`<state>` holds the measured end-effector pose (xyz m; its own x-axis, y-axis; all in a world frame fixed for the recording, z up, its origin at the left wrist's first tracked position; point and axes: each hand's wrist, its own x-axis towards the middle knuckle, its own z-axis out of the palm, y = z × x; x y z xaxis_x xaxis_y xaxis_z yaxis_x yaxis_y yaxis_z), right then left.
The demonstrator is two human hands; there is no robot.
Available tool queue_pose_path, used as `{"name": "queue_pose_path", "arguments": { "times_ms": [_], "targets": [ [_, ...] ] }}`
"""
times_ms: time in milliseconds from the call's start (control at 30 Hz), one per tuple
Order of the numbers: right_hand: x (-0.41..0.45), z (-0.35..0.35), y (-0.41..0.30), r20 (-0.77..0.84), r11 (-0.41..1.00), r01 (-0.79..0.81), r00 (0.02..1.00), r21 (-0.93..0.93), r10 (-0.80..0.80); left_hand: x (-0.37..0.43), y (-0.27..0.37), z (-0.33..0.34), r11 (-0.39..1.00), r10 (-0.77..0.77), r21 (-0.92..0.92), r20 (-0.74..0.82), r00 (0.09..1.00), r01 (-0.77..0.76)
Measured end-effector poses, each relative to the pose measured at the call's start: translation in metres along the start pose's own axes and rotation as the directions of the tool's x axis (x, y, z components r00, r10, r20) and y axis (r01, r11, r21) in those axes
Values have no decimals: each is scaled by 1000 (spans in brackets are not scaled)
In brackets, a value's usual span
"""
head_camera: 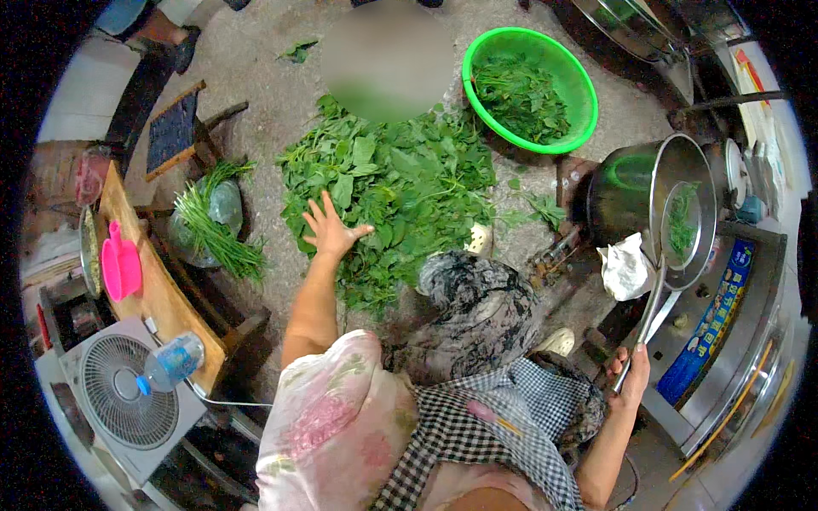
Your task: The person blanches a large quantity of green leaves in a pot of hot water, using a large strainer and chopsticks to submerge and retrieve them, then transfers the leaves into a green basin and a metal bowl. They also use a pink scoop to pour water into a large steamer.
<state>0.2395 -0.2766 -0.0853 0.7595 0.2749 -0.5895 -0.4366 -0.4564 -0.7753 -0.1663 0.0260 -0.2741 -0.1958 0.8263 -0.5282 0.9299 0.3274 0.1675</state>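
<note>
My left hand (331, 228) is spread, fingers apart and empty, over the left side of a wide heap of leafy greens (409, 185) on the concrete floor. I cannot tell whether it touches the leaves. In my right hand (629, 380) is the lower end of a long metal utensil handle (650, 313). The handle reaches up to the rim of a large metal pot (613, 191), where green shreds (684, 220) show inside; the utensil's head is not clear. Beside the handle is a crumpled white sheet or bag (627, 268), its material unclear.
A bright green basket (591, 89) of leaves stands beyond the heap. To the left are a bundle of long-stemmed greens (214, 220), a small chair (174, 133) and a wooden tabletop (163, 274) with a pink scoop (121, 265). A plastic bottle (172, 363) overlaps a box fan (128, 389).
</note>
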Motion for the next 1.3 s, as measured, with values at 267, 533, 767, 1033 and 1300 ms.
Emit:
{"name": "queue_pose_path", "arguments": {
  "times_ms": [267, 533, 767, 1033, 1300],
  "targets": [
    [5, -3, 5, 0, 996, 31, 1000, -81, -31, 25, -19, 61, 994, 17, -103, -140, 990, -32],
    [6, -4, -2, 76, 1000, 26, 997, -16, -25, -2, -14, -31, 940, 250, -159, -285, 926, -302],
    [20, -15, 7, 48, 990, 114, 993, -82, -110, -10, 14, -63, 802, 559, 124, 192, 807, -585],
    [20, -26, 10, -17, 987, 52, 998, -154, -55, 95, 73, -34, 580, 501, 497, 407, 764, -645],
    [9, -4, -4, -28, 995, 22, 999, -100, -25, 105, 78, -5, 719, 209, 531, 449, 869, -447]
  ]
}}
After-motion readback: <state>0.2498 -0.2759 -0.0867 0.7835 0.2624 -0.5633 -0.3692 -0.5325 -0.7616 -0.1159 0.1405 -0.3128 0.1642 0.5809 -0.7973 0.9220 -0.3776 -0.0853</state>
